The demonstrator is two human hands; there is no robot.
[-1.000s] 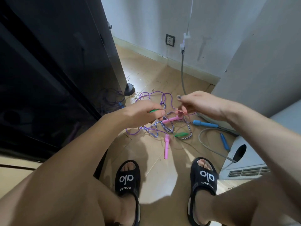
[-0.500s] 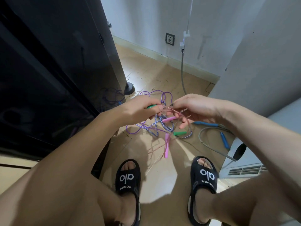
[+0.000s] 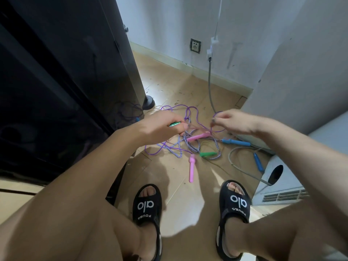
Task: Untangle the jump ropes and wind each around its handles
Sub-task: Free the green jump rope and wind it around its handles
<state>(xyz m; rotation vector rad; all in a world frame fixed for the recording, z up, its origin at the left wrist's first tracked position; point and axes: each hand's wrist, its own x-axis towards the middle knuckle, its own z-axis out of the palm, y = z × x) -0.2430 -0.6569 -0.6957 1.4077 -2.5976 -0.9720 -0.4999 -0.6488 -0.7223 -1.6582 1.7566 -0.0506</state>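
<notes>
A tangle of jump ropes lies on the wooden floor ahead of my feet: a thin purple rope (image 3: 170, 150), a blue-and-white braided rope (image 3: 194, 146), two pink handles (image 3: 199, 136) (image 3: 192, 167), a second green handle (image 3: 207, 154) and two blue handles (image 3: 236, 142) (image 3: 259, 162). My left hand (image 3: 162, 125) grips a green handle (image 3: 174, 124) above the pile. My right hand (image 3: 233, 120) pinches a loop of the purple rope, lifted to the right of the left hand.
A tall black cabinet (image 3: 66, 81) stands close on the left. A white appliance (image 3: 293, 178) with a vent grille and a grey hose (image 3: 243, 169) sits at the right. A wall socket (image 3: 195, 45) and a hanging grey cable (image 3: 210, 81) are at the back. My two sandalled feet are below the pile.
My right hand has moved up and to the right, away from the left hand, drawing a loop of purple rope out of the tangle. The left hand keeps hold of the green handle.
</notes>
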